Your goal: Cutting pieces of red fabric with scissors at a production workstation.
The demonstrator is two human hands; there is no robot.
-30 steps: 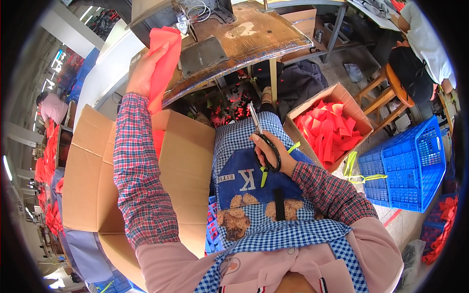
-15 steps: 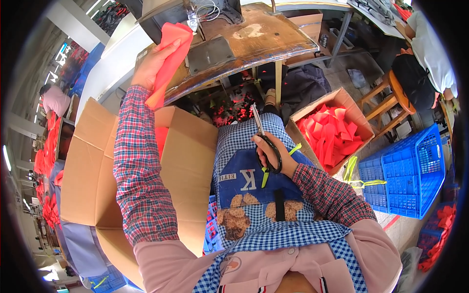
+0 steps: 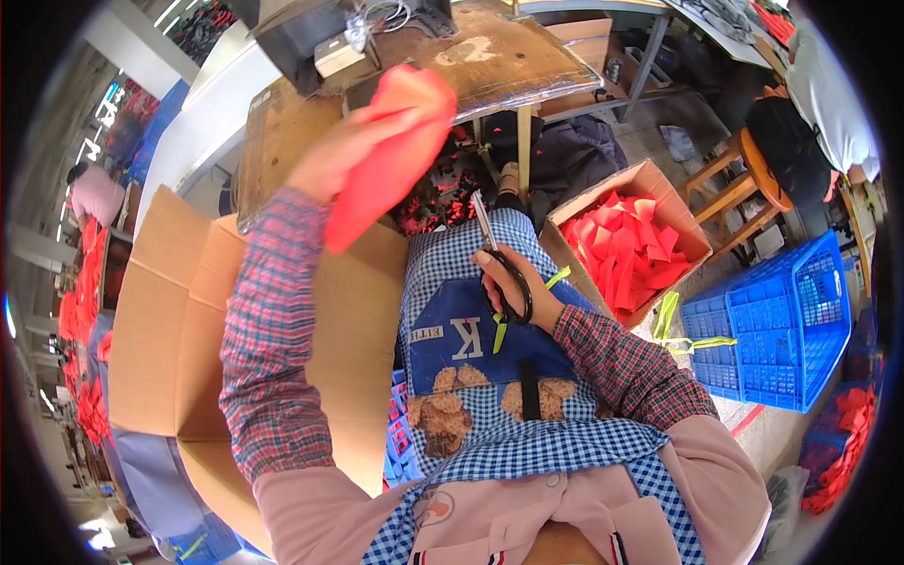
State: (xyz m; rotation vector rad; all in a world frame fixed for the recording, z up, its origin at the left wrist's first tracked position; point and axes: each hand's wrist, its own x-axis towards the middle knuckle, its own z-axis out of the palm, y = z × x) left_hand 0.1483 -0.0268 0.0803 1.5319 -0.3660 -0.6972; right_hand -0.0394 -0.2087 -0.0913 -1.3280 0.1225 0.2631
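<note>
Red-orange, smooth cloth strip (image 3: 403, 141), blurred and elongated, drapes at the frame's upper centre-left, where I see the blurred left hand (image 3: 341, 155) gripping it. Mid-frame, the right hand (image 3: 527, 273) curls around slim-bladed, black-handled scissors (image 3: 485, 226). Creased brown cardboard carton (image 3: 353, 330) flares at left.

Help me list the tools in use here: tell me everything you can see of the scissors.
The scissors have slim, silvery blades, metal by their look, and smooth black handle loops. The person's right hand grips them by the handles, thumb uppermost, with the blades pointing away from the body, together or nearly so. They are over the lap of the checked apron; whether they touch it is unclear. A yellow-green strip hangs at the handles, perhaps tied on.
</note>
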